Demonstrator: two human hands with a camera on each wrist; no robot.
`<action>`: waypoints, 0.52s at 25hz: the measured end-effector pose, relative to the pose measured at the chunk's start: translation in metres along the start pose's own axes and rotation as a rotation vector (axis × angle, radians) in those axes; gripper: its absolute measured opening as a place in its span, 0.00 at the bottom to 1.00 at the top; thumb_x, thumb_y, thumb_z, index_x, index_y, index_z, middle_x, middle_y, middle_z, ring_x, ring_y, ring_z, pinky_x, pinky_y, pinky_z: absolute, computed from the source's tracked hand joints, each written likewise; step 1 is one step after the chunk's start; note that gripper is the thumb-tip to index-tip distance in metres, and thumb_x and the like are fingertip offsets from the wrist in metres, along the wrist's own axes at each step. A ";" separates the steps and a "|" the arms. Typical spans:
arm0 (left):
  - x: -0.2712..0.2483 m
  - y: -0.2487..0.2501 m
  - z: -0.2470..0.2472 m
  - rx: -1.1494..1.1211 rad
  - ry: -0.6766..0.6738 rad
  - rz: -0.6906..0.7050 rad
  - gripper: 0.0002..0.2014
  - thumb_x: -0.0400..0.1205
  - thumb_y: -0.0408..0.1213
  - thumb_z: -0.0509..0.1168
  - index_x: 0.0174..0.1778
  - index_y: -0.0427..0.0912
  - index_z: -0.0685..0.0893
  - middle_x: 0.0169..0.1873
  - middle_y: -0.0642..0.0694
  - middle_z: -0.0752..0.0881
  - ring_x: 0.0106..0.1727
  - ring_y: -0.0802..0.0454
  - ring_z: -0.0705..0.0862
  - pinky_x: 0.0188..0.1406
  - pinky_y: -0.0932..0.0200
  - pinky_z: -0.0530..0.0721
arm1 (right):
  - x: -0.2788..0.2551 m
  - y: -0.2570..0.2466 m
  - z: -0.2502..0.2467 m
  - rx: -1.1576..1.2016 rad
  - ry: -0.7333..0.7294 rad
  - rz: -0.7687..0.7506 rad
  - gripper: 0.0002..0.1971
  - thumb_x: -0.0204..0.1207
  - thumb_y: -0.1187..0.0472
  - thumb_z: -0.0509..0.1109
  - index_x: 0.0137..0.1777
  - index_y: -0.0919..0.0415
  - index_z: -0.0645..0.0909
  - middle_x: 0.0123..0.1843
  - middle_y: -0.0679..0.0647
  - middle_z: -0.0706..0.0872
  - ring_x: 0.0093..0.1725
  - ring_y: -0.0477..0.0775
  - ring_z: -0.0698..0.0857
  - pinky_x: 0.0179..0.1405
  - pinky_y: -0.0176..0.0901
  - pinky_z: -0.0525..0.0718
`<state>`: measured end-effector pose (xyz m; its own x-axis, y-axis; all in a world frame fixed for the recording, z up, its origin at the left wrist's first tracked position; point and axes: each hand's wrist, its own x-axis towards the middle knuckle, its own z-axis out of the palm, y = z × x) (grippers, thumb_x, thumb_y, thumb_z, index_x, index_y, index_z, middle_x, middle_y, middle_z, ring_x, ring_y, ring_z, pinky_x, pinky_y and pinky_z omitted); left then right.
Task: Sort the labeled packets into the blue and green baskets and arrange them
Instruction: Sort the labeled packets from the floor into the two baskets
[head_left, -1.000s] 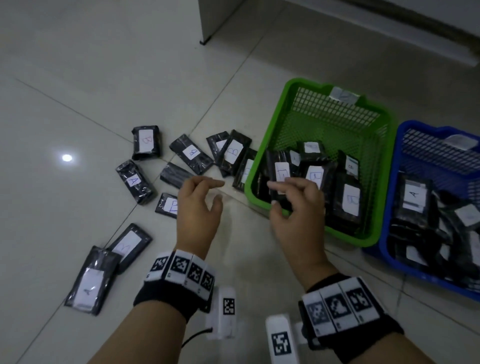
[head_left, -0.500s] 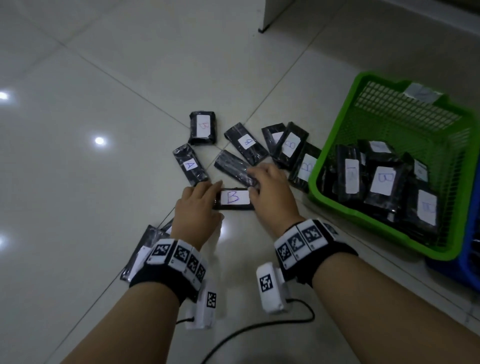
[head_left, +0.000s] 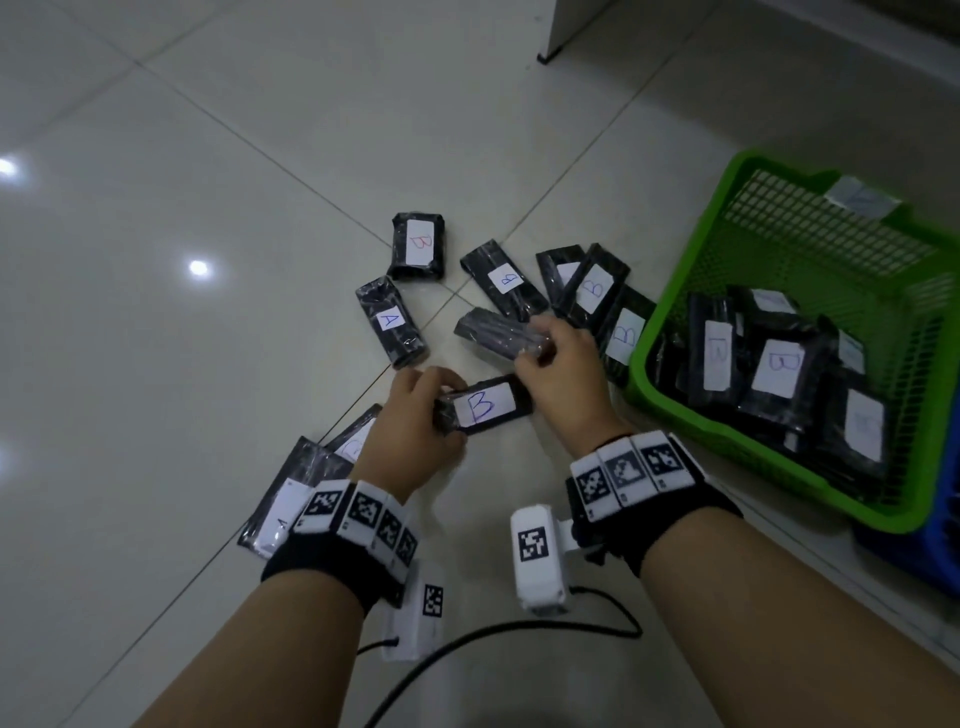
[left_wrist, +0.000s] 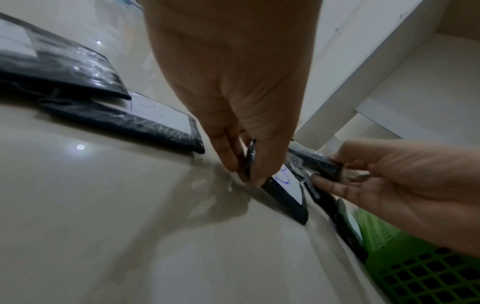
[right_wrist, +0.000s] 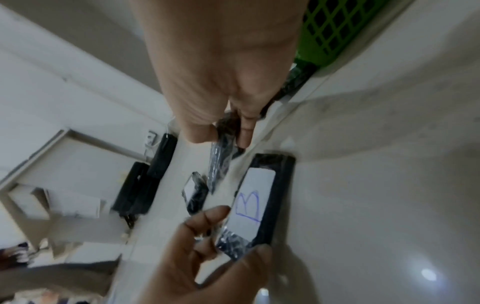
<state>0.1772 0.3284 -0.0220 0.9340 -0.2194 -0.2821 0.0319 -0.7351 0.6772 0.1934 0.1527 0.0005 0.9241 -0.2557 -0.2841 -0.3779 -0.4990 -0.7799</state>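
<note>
My left hand (head_left: 410, 415) has its thumb and fingers pinched on the near end of a black packet (head_left: 485, 406) with a white label marked B, lying face up on the floor tiles (head_left: 156, 364) right between my wrists. From the right wrist view that packet (right_wrist: 259, 197) looks flat on the floor or barely off it, can't tell which, with the fingers (right_wrist: 207, 218) curled at its end.

My right hand (head_left: 563, 364) is pinching a second packet (head_left: 491, 332), the one lying label-down just past the B packet. Thumb and fingertips are closed on its end, and in the left wrist view that end (left_wrist: 314, 158) sits lifted off the floor.

More packets are scattered beyond my hands: one marked A (head_left: 390, 330), a B one (head_left: 418, 245) farther out, another B (head_left: 504, 280), and a few overlapping each other up against the green basket (head_left: 670, 291). Two more (head_left: 291, 499) lie partly under my left wrist.

The green basket is off to my right with a pile of B-labelled packets (head_left: 776, 369) already in it. Only a corner of the blue basket (head_left: 930, 561) shows at the right edge, touching the green one.
</note>
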 end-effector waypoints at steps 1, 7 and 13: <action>-0.002 0.004 0.001 -0.096 -0.004 -0.021 0.24 0.68 0.31 0.74 0.57 0.54 0.78 0.54 0.52 0.77 0.44 0.58 0.82 0.44 0.69 0.78 | -0.002 0.005 -0.006 0.141 0.035 0.002 0.17 0.79 0.62 0.66 0.67 0.53 0.79 0.65 0.55 0.78 0.54 0.47 0.83 0.50 0.31 0.79; -0.014 0.036 0.006 -0.700 0.050 -0.134 0.22 0.73 0.20 0.70 0.55 0.49 0.80 0.40 0.53 0.88 0.39 0.55 0.84 0.45 0.53 0.86 | -0.024 0.002 -0.057 0.839 0.085 0.096 0.10 0.77 0.66 0.71 0.55 0.52 0.84 0.49 0.51 0.89 0.46 0.47 0.88 0.47 0.36 0.85; -0.009 0.094 0.018 -0.914 0.034 -0.003 0.22 0.75 0.14 0.64 0.60 0.40 0.76 0.56 0.38 0.86 0.52 0.50 0.84 0.53 0.56 0.84 | -0.027 -0.002 -0.116 0.833 0.225 0.130 0.07 0.81 0.56 0.66 0.45 0.57 0.83 0.28 0.50 0.87 0.22 0.50 0.81 0.18 0.39 0.78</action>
<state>0.1654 0.2494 0.0321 0.9430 -0.1888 -0.2742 0.2901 0.0616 0.9550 0.1625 0.0653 0.0747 0.8100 -0.4702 -0.3503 -0.2327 0.2907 -0.9281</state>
